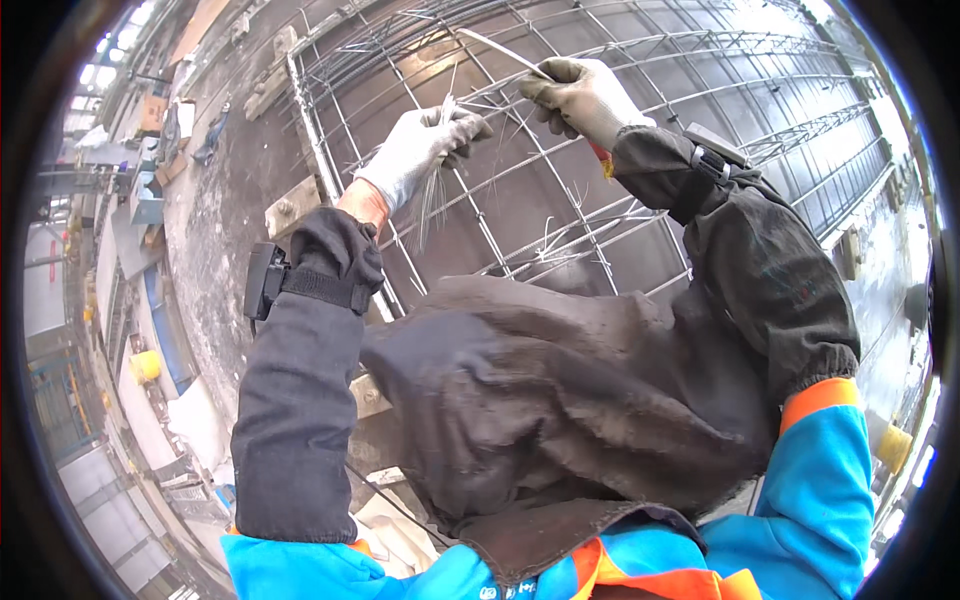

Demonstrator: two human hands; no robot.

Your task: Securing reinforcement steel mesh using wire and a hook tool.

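Observation:
My left hand point(425, 150), in a white work glove, is closed around a bundle of thin tie wires point(431, 208). Their ends stick out above the fist and fan out below it. To its right, my gloved right hand point(585, 98) has its fingers curled around a thin, pale, slightly bent rod point(497, 50) that points up and left. Something small, red and yellow point(604, 162), shows under the right wrist; its kind is hidden. Both hands are over a rebar mesh point(540, 155) of crossing steel bars.
Lattice rebar girders point(810, 128) run along the mesh at the right. Loose cut wires point(548, 248) lie on the bars near me. Wooden blocks point(292, 205) sit along the left edge bar. Boards and a yellow object point(146, 367) lie on the floor farther left.

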